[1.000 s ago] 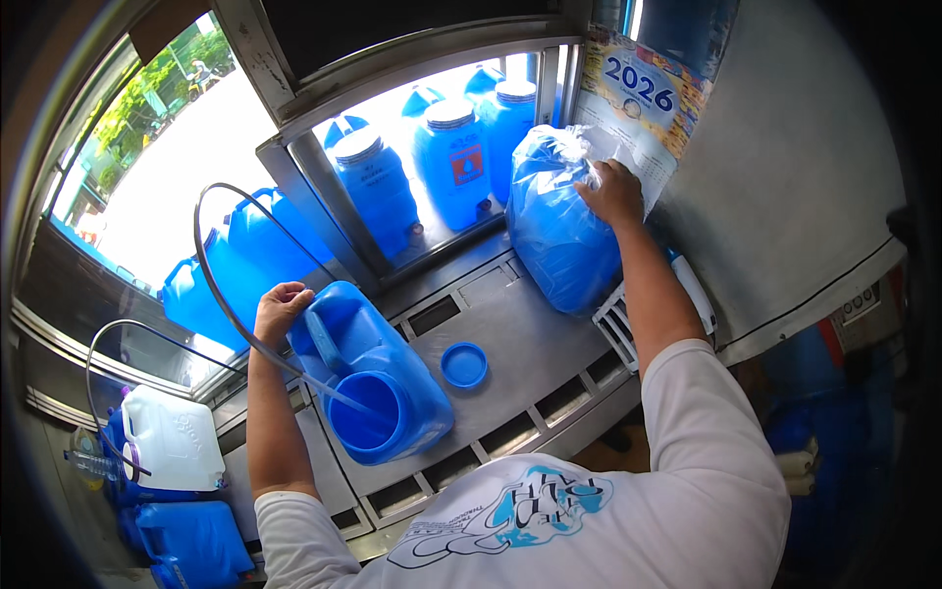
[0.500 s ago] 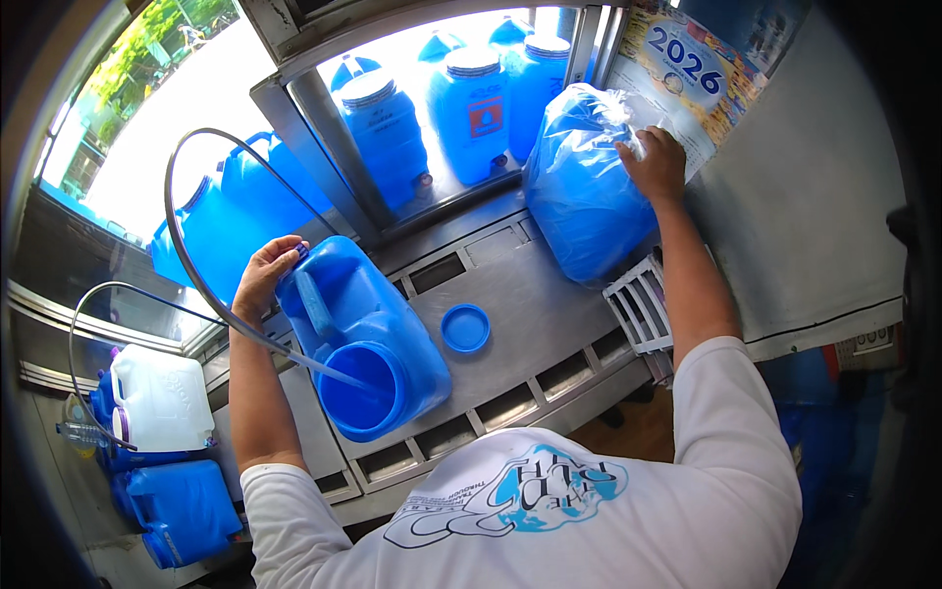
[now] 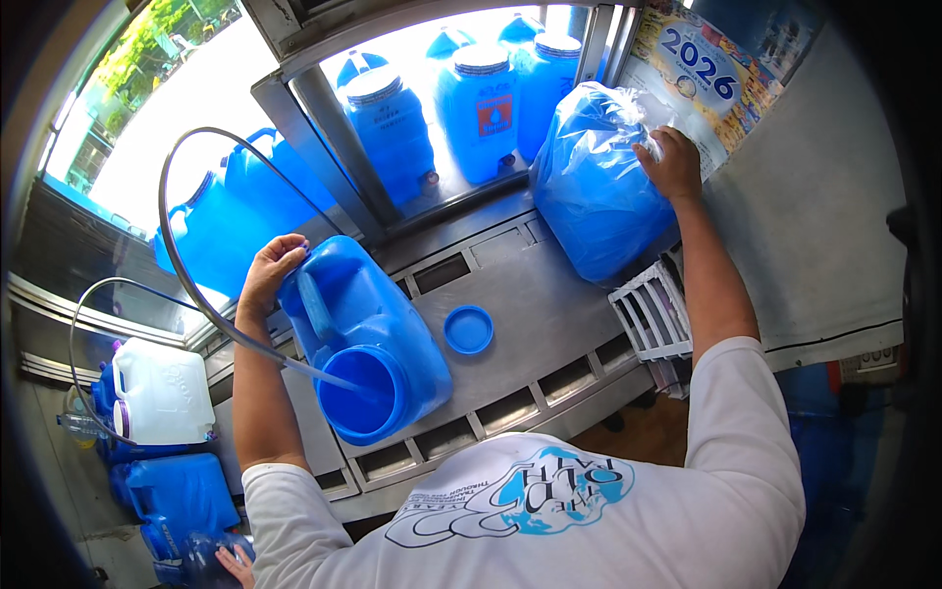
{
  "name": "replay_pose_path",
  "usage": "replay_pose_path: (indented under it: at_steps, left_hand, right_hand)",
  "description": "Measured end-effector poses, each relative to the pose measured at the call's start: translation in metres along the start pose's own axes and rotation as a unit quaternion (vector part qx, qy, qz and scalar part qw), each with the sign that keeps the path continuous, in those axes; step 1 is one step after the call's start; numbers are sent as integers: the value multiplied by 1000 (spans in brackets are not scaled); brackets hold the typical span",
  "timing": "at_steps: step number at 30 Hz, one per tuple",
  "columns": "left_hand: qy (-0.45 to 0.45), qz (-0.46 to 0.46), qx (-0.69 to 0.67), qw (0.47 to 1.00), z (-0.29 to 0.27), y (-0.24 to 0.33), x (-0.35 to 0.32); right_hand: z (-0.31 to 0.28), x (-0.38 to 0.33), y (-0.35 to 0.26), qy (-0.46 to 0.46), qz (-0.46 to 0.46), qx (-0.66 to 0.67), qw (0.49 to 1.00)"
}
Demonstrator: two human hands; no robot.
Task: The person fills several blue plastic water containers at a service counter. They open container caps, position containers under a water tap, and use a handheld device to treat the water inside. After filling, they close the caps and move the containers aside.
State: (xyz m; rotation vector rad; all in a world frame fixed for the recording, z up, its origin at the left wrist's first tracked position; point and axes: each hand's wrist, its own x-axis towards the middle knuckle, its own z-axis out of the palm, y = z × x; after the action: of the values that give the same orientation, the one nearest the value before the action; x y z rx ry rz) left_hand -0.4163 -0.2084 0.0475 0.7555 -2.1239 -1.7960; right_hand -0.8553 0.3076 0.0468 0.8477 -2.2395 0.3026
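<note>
A blue water jug (image 3: 388, 319) lies tilted on the steel counter, its wide round mouth facing me. A clear hose (image 3: 263, 348) runs into that mouth, with water coming out of its end. At the jug's far left corner, my left hand (image 3: 273, 273) is closed on a small purple cap. My right hand (image 3: 675, 165) is at the upper right side of a clear plastic bag (image 3: 599, 137), fingers curled against the film. Inside the bag stands another blue container. A round blue lid (image 3: 468, 330) rests on the counter between the jug and the bag.
Several blue jugs (image 3: 481, 108) stand behind the window frame. A white slatted rack (image 3: 653, 309) sits right of the counter (image 3: 510, 294). On the left are a white jug (image 3: 167, 393) and a blue jug (image 3: 186, 496). Another person's hand (image 3: 235, 567) touches a clear container (image 3: 206, 558).
My right hand has shifted slightly right along the bag. Another person's hand and a clear container have appeared at the lower left. My left hand stays at the jug's cap.
</note>
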Motion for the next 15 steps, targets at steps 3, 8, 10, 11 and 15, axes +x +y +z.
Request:
replay_pose_path:
  at_steps: [3,8,10,11,15]
  left_hand:
    - [34,-4,80,996,-1,-1,3]
    - [26,8,64,998,-1,4,-3]
    - [25,10,76,997,6,10,-2]
    - [38,4,93,995,7,9,-1]
    - [75,-22,112,991,10,2,1]
  right_hand:
    - [6,2,3,-34,27,2,999]
    - [28,30,-7,-135,98,32,985]
    - [43,53,-15,-178,133,14,975]
    - [49,62,-19,-217,142,3,966]
    - [82,84,7,-284,177,78,939]
